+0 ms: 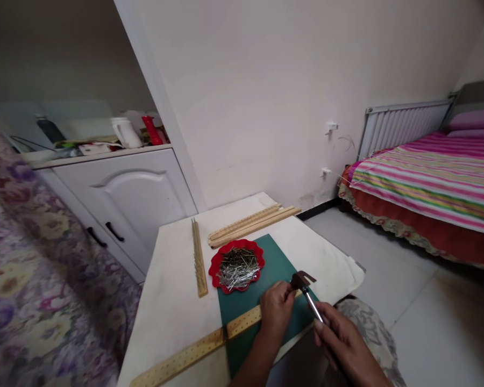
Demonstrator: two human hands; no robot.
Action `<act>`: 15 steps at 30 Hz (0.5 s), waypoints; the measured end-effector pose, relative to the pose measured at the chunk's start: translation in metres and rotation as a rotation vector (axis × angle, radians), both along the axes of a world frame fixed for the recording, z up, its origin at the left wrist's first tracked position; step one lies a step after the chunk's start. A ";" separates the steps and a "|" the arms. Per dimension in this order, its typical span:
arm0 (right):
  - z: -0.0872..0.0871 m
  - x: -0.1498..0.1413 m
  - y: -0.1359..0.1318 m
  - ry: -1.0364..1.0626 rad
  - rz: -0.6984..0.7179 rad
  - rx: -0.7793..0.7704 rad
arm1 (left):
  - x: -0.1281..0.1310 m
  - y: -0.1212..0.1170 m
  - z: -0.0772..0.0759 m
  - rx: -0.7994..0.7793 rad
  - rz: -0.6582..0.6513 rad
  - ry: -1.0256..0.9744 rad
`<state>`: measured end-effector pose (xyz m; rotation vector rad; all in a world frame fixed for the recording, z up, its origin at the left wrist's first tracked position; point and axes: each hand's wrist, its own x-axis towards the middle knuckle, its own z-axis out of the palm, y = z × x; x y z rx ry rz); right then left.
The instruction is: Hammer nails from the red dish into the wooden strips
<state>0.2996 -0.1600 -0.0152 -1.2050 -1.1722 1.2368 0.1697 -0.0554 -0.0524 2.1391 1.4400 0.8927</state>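
My right hand (339,336) is closed around the shiny metal handle of a claw hammer (312,305). The hammer's dark head is right beside the fingertips of my left hand (277,306). Those fingers are pinched together over a long wooden strip (193,350) dotted with small marks or holes; what they hold, if anything, is too small to make out. Under the hands and part of the strip lies a green mat (274,260). A red scalloped dish (214,271) full of loose nails (239,267) sits at the mat's far left edge.
A narrow wooden piece with nails sticking out (199,266) lies left of the dish. More wooden strips (254,223) rest at the back of the white table (169,301). Beyond are a white cabinet (133,199), a flowered curtain (44,279) and a bed (427,172) at right.
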 end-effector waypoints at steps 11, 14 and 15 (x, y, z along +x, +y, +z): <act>-0.007 -0.005 -0.002 0.008 -0.028 -0.020 | -0.001 -0.001 -0.001 -0.006 0.003 0.021; -0.012 -0.003 -0.008 0.060 -0.030 -0.043 | -0.003 -0.003 0.002 -0.015 -0.051 -0.014; -0.015 -0.001 -0.011 0.079 -0.036 -0.051 | -0.006 -0.005 0.004 -0.017 -0.071 -0.023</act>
